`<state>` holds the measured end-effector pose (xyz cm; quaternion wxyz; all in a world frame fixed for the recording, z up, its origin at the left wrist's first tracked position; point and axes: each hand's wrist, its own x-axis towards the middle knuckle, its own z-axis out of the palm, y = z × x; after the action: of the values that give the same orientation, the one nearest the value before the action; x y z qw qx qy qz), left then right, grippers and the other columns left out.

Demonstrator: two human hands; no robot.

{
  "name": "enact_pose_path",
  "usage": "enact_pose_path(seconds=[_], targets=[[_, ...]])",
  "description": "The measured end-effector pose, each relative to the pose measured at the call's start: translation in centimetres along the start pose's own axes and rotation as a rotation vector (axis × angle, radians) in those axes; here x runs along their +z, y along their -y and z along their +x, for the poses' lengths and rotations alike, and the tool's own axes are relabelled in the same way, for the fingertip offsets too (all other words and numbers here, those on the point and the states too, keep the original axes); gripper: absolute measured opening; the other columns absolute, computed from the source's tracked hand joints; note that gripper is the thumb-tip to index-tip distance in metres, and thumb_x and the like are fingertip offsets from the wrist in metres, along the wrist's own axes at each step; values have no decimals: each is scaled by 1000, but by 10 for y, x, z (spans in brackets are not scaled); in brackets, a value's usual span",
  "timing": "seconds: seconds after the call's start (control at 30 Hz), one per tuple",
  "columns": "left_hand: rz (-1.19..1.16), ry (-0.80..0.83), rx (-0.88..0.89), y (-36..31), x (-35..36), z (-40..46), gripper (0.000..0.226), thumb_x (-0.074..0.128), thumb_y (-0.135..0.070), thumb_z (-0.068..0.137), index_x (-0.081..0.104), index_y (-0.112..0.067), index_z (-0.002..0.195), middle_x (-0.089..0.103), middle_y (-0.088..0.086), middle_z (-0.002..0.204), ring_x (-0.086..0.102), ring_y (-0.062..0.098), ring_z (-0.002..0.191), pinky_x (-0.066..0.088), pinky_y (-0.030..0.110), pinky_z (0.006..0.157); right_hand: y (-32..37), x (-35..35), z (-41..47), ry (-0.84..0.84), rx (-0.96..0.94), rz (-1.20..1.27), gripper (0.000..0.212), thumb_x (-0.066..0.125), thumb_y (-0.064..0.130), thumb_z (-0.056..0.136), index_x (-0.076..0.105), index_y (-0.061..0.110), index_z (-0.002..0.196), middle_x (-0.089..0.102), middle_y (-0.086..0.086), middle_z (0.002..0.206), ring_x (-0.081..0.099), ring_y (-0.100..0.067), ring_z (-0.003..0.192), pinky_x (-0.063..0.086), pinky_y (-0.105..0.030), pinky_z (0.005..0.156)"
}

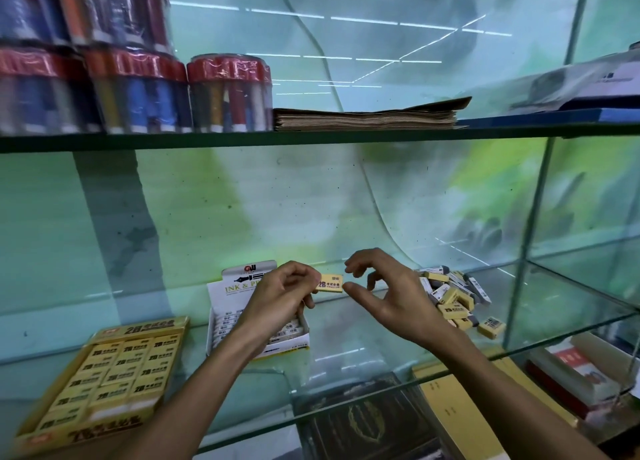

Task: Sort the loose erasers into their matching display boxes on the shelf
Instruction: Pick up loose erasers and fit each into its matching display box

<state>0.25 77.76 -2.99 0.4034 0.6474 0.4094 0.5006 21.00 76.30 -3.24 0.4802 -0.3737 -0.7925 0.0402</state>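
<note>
The left hand [277,293] holds a yellow 2B eraser [331,283] at centre frame, its grip closed on the eraser's left end between thumb and curled fingers, above the glass shelf [363,352]. The right hand [388,293] hangs just at the eraser's 3 o'clock, grip open, fingers loosely curved, thumb tip close to the eraser's right end; whether it touches is not clear.

At 6 o'clock from the left hand, partly hidden by the wrist, a white box [242,314] stands on the shelf with its lid flap upright, printed INK & P..., and holds rows of white erasers. At 8 o'clock from it, near the shelf's front left edge, a yellow box [104,373] lies open, packed with yellow 2B erasers in rows.

At 3 o'clock from the right hand a loose pile [453,296] of yellow and grey-white erasers lies on the same shelf, well apart from both boxes.

On the upper shelf [311,137], at 11 o'clock, stand red-capped tubs [228,92] of coloured pens, with a stack of brown paper [367,116] beside them. Books [381,421] lie under the glass.
</note>
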Motion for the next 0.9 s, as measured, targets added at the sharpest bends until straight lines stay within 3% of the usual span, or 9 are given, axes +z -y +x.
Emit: enact_pose_path(seconds=[0.07, 0.2, 0.4, 0.5, 0.6, 0.7, 0.8, 0.9], targets=[[-3, 3, 3, 2, -3, 0, 11, 62, -18, 95, 69, -11, 94, 66, 19, 77, 56, 20, 68, 42, 36, 65, -2, 4, 1, 29, -159, -97, 21, 70, 18, 88, 60, 18, 107, 59, 7, 115, 57, -7, 100, 48, -20, 73], [-8, -8, 0, 3, -7, -3, 11, 62, -17, 95, 68, -8, 95, 65, 12, 74, 57, 14, 64, 45, 33, 65, -1, 12, 1, 63, -224, -114, 20, 68, 23, 90, 63, 16, 108, 59, 6, 119, 54, -6, 114, 42, -13, 83], [4, -39, -2, 2, -25, -14, 9, 62, -19, 95, 68, -12, 95, 67, 4, 77, 58, 14, 65, 44, 29, 68, 7, 32, 10, 80, -246, -101, 16, 69, 15, 88, 64, 14, 103, 63, 6, 107, 58, -8, 100, 37, -8, 81], [84, -89, 56, -1, -46, -24, 11, 62, -28, 94, 69, -20, 96, 66, -12, 76, 57, 3, 64, 43, 19, 66, 18, 46, 17, 122, -215, -39, 16, 69, 17, 88, 64, 18, 103, 63, 9, 103, 55, -2, 92, 39, -10, 74], [159, -186, 112, -5, -73, -36, 12, 61, -32, 94, 67, -23, 98, 66, -14, 78, 59, -3, 68, 44, 12, 64, 30, 66, 23, 218, -178, 33, 14, 69, 23, 88, 64, 23, 101, 65, 11, 99, 57, -4, 87, 42, -13, 72], [132, -296, 154, -10, -101, -47, 12, 59, -29, 95, 67, -20, 98, 69, -8, 82, 60, 6, 71, 48, 25, 68, 44, 87, 31, 316, -155, 101, 13, 71, 27, 87, 66, 23, 98, 66, 11, 94, 58, -3, 83, 43, -16, 70], [101, -403, 174, -15, -125, -56, 14, 58, -26, 96, 68, -16, 97, 67, -11, 77, 59, 9, 70, 48, 29, 70, 63, 111, 38, 414, -170, 161, 12, 73, 26, 85, 68, 22, 96, 65, 14, 86, 57, -1, 76, 41, -14, 67], [89, -484, 189, -17, -148, -66, 14, 58, -27, 96, 69, -19, 96, 67, -7, 78, 59, 15, 72, 49, 35, 71, 83, 134, 46, 507, -219, 185, 15, 72, 28, 87, 70, 21, 100, 69, 10, 92, 59, 0, 81, 43, -14, 70]])
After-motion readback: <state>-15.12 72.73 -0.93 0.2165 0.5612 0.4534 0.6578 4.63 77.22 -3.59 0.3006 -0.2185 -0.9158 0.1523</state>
